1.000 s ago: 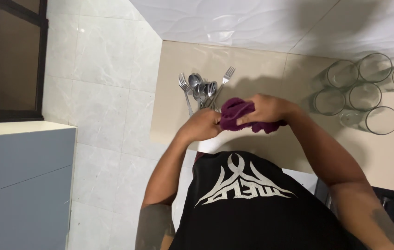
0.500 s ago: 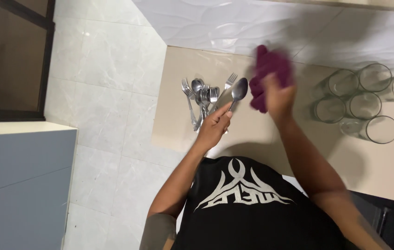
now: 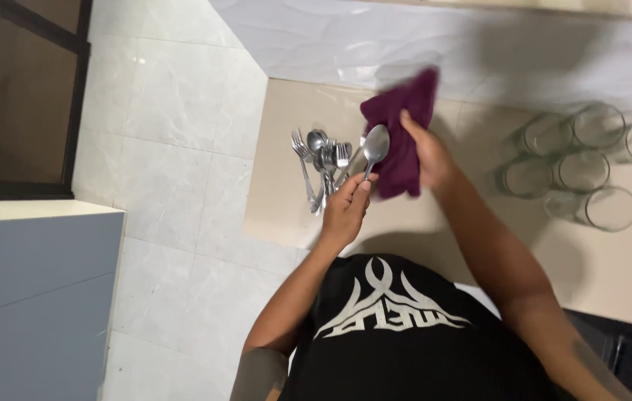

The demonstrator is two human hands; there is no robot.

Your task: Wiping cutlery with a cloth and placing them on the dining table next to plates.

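While the head view is the only one, it shows enough: left hand (image 3: 346, 212) pinches a steel spoon (image 3: 374, 146) by the lower handle, fingers closed on it, bowl up. Right hand (image 3: 426, 154) is clenched on a purple cloth (image 3: 398, 134), just at 3 o'clock of the spoon bowl; cloth sits right behind or against the bowl, cannot tell which. Hands near each other, not touching.

Spoon: long axis runs roughly 6 to 12 o'clock, tipped slightly toward 1; bowl points to 12, toward the wall. Looks light, rigid, smooth, likely slippery if wet; best gripped at the handle, as now. Cloth is soft, limp, drapes down from the fist.

Cutlery pile (image 3: 321, 165) of forks and spoons lies on the beige counter (image 3: 286, 208) at 9 o'clock of the spoon. Six glasses (image 3: 582, 167) stand clustered at 3 o'clock, well apart.
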